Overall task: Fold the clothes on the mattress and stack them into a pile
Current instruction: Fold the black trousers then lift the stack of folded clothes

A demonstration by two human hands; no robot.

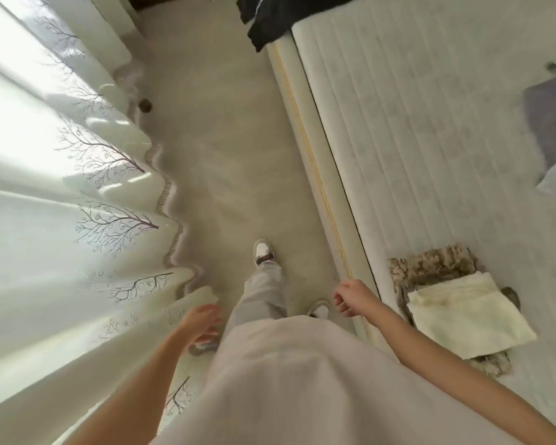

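Both hands hang empty, fingers loosely curled: left hand (203,322) by the curtain (77,187), right hand (350,298) beside the mattress (430,139). Two folded pieces (463,316) sit stacked near its edge; dark clothing (270,20) drapes the far corner, probably next, best carried over whole. No readable writing.

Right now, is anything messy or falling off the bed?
Yes. The black garment at the far corner of the mattress hangs unfolded over its edge. Nearer, a cream cloth lies folded on a camouflage one.
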